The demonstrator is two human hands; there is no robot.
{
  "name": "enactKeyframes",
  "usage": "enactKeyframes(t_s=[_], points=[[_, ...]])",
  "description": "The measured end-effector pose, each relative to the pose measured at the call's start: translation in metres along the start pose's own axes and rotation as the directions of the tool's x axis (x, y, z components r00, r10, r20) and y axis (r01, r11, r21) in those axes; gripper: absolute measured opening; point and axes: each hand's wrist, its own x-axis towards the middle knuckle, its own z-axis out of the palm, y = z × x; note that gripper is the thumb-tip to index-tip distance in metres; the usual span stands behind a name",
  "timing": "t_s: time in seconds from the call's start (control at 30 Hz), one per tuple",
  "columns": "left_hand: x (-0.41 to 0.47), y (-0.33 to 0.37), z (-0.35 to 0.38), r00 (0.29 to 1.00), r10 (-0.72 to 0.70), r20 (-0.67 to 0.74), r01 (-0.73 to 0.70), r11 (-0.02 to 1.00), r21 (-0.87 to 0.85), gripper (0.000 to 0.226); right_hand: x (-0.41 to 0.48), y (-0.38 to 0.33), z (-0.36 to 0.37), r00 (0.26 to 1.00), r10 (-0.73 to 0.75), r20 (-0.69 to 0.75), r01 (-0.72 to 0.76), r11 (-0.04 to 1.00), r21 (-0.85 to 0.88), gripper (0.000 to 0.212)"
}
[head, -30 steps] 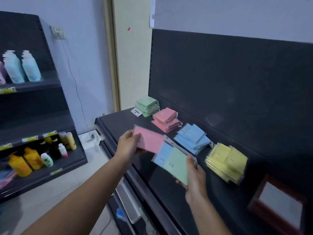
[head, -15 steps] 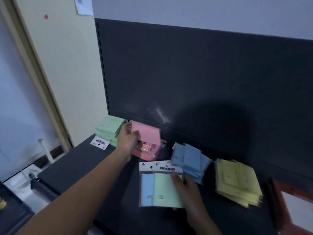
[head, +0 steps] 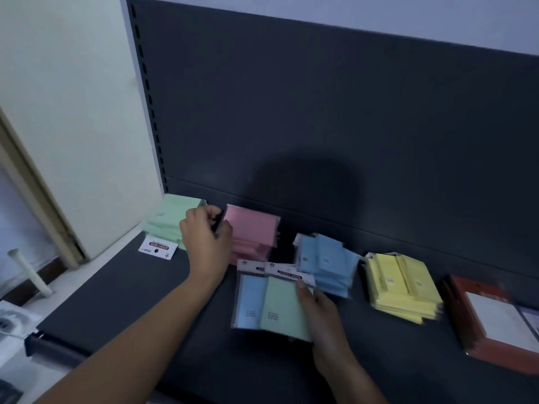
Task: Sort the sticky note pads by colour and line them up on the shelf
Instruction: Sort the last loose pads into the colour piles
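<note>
Since half a second ago the pink pad (head: pixel 251 225) has come down onto the pink pile (head: pixel 252 250), and the left hand (head: pixel 207 243) still pinches its left edge, with the fingers curled over the top and the thumb at the side

The right hand (head: pixel 322 314) grips a blue pad (head: pixel 252 300) and a green pad (head: pixel 281 309), fanned side by side in their clear wrappers, with the thumb lying across the green one. It holds both just above the front part of the dark shelf (head: pixel 116 290), in front of the pink and blue piles

Four piles run along the foot of the back panel (head: pixel 320 112). The green pile (head: pixel 170 218) is at the far left, the pink one is beside it, then comes a loosely heaped blue pile (head: pixel 325 260), then a yellow pile (head: pixel 401 285) spread in two overlapping rows. A loose white header card (head: pixel 157 248) lies flat in front of the green pile. At the right end lies a red frame (head: pixel 466 325) with a pale face
</note>
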Motion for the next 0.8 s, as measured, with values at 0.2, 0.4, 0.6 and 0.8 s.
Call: enactKeyframes(t_s=[0.2,0.4,0.6,0.8], points=[[-0.065,0.015,-0.025,0.902,-0.248,0.353,0.299,0.949,-0.098,0.02,-0.015,0.003,-0.008,0.999,-0.029,-0.038,0.034,0.993,0.114,0.025],[-0.101,0.037,-0.03,0.65,-0.369,0.664,0.609,0.776,-0.164,0.01,-0.036,0.008,-0.028,0.993,-0.037,-0.117,0.059,0.978,0.198,0.025],[-0.076,0.059,-0.008,0.811,-0.409,0.418,0.551,0.773,-0.313,0.016,-0.053,0.009,-0.073,0.975,-0.049,-0.219,0.088,0.981,0.172,0.027],[-0.059,0.08,0.061,0.793,-0.361,0.492,0.546,0.779,-0.308,0.021,-0.063,0.006,-0.113,0.959,-0.015,-0.284,0.068,0.982,0.177,0.03]])
